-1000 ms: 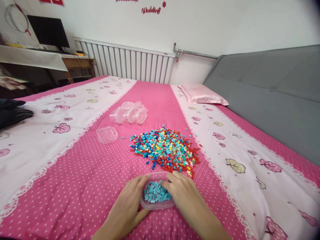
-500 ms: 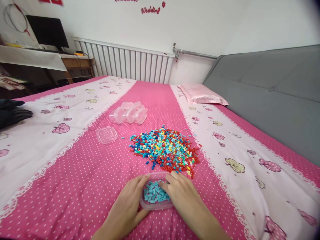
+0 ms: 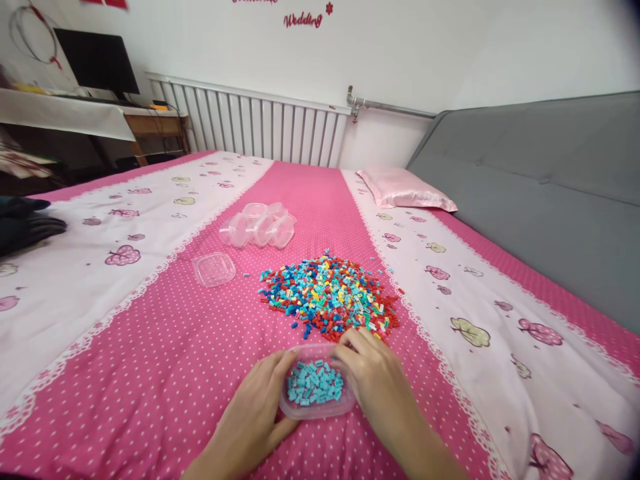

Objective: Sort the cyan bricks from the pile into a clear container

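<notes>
- In the head view we see a clear plastic tub (image 3: 317, 408) resting on the pink dotted bedspread (image 3: 165, 373), low in the middle of the picture, with a layer of light blue bricks (image 3: 314, 385) inside it.
- Our left hand (image 3: 255, 413) lies flat against the tub's left side, fingers loosely spread and curved round its wall, thumb at the near edge; it steadies the tub rather than lifting it.
- Our right hand (image 3: 373, 380) sits at the tub's right rim, fingers bent and close together, fingertips reaching the near edge of the mixed pile; whether they pinch a brick we cannot tell.
- The pile of small bricks (image 3: 330, 297), red, blue, teal, yellow and white, lies just beyond the tub, almost touching its far rim.
- 1 flat clear lid (image 3: 214, 269) lies to the left of the pile, well apart from both hands.
- A cluster of empty clear tubs (image 3: 260, 225) sits farther up the pink stripe.
- A pink pillow (image 3: 403, 189) rests near the grey headboard (image 3: 540, 193) on the right.
- A white radiator (image 3: 250, 127) runs along the far wall.
</notes>
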The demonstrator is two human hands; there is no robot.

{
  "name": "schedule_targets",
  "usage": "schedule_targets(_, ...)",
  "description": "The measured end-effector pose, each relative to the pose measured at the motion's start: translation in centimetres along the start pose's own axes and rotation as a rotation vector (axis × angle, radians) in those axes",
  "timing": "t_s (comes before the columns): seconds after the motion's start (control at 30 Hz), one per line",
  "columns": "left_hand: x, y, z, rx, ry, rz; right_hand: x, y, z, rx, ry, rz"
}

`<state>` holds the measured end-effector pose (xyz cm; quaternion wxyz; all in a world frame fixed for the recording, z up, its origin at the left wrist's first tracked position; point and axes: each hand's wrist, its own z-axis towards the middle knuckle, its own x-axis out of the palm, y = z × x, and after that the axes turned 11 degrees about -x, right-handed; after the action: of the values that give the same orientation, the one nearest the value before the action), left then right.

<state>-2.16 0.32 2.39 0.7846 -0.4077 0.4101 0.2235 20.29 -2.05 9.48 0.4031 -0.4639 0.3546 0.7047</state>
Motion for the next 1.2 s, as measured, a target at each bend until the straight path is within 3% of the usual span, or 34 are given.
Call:
schedule_targets(0.17,-0.1,-0.1,0.1,0.005,-0.010,0.009,1.0,1.1,0.1,0.006,0.054,-0.088)
schedule_targets(0.67,-0.1,-0.2,0.1,0.015,-0.001,-0.003,0.4,2.3,0.7,0.141,0.230,-0.153)
schedule_targets(1.0,-0.1,-0.2,0.0,0.011,-0.018,-0.014,1.0,2.1,1.0,0.076,0.245,-0.113)
schedule_targets(1.2,-0.2,-0.3,0.0,0.007,-0.004,-0.019,0.6,2.4,1.1,0.097,0.322,-0.130)
